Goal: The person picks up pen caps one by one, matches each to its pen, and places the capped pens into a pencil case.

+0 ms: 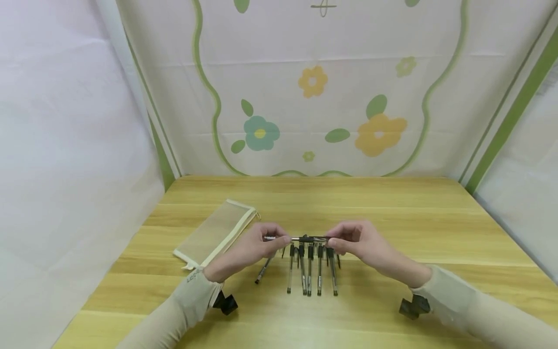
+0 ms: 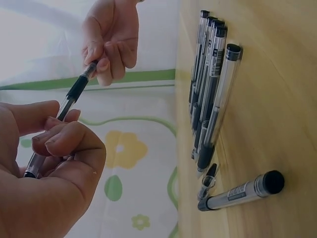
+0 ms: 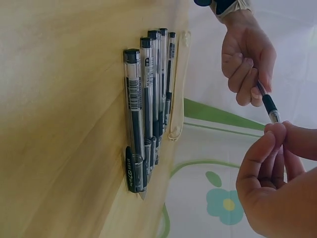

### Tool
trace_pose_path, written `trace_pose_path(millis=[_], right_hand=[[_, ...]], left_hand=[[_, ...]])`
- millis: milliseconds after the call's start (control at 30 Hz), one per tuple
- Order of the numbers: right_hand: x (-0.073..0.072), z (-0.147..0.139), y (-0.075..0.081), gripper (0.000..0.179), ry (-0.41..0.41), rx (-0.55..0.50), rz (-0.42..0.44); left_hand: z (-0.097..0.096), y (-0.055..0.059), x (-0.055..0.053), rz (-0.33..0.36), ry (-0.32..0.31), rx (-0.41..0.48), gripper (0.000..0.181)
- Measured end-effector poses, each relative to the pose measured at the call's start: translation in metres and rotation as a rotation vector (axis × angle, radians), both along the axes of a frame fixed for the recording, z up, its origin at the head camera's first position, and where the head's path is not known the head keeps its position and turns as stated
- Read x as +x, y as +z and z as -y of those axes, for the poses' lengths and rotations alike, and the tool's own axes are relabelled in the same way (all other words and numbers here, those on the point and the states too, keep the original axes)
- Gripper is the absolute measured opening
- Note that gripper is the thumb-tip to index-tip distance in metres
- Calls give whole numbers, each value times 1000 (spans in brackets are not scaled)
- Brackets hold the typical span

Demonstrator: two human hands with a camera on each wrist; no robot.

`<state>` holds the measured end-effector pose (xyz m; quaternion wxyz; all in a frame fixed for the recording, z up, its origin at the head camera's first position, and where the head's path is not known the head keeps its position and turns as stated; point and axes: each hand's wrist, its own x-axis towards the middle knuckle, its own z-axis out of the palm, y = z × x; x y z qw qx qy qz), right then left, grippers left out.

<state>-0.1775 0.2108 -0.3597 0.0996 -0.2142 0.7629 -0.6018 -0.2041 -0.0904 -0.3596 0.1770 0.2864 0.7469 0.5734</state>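
Observation:
A clear-barrelled gel pen (image 1: 306, 239) with a black grip is held level above the table between both hands. My left hand (image 1: 263, 241) grips its barrel, with the thumb along it and the fingers curled under. At the pen's tip end my right hand (image 1: 359, 242) pinches the clear cap (image 3: 275, 117) between thumb and fingertips, which hide most of it. Below the hands, several similar pens (image 3: 132, 99) lie side by side on the table with their caps beside their tips. One more pen (image 2: 242, 192) lies at an angle, apart from the row.
A beige mesh zip pouch (image 1: 213, 232) lies flat at the left, partly behind the left forearm. The wooden table (image 1: 392, 203) carries everything. A white curtain (image 1: 279, 48) with printed flowers hangs behind it, and white cloth stands at both sides.

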Motion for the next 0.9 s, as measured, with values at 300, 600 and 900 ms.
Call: trace_pose_path(millis=[300,600,900], right_hand=[[-2,-1,3,21,2,-55,-20],[-1,0,5,22,-8,-29,-5],[0,1,2,22,-14,-11,9]], left_hand=[[-1,0,2,-5,9,10,18],[-2,0,3,0,6,24,18],[-3,1,4,-11,9,-9,16]])
